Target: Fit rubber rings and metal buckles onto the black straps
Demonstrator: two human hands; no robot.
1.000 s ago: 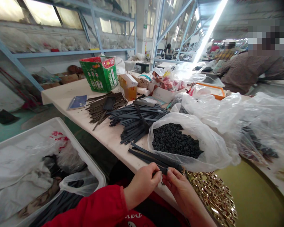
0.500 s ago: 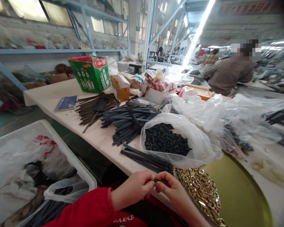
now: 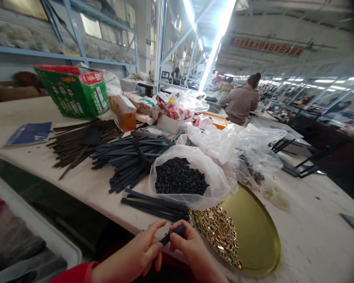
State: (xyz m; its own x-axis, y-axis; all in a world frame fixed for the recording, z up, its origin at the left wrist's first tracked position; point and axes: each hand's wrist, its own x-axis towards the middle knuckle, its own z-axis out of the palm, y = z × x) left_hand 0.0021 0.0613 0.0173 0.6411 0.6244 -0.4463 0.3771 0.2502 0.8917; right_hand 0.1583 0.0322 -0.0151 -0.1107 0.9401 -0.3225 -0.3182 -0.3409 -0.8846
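Note:
Near the table's front edge, my right hand (image 3: 186, 243) pinches a dark strap (image 3: 177, 231) between thumb and fingers. My left hand (image 3: 144, 247) is just left of it, closed around the strap's lower part with the index finger raised. Beyond the hands lie several dark straps (image 3: 156, 206) on the table. An open clear bag (image 3: 218, 184) holds small black loops (image 3: 179, 177). Gold-coloured metal buckles (image 3: 220, 230) are heaped on the left side of a round gold tray (image 3: 253, 236), right of my right hand.
Piles of blue-black strips (image 3: 129, 157) and brown strips (image 3: 76, 145) lie further back, with a blue booklet (image 3: 32, 133), a green carton (image 3: 76, 94) and plastic bags (image 3: 218, 137). A white bin (image 3: 35, 220) is at lower left. A person (image 3: 242, 102) sits beyond the table.
The view has swung to the right. My hands have shifted left in the picture, the left index finger has lifted, and the dark strap now shows between them.

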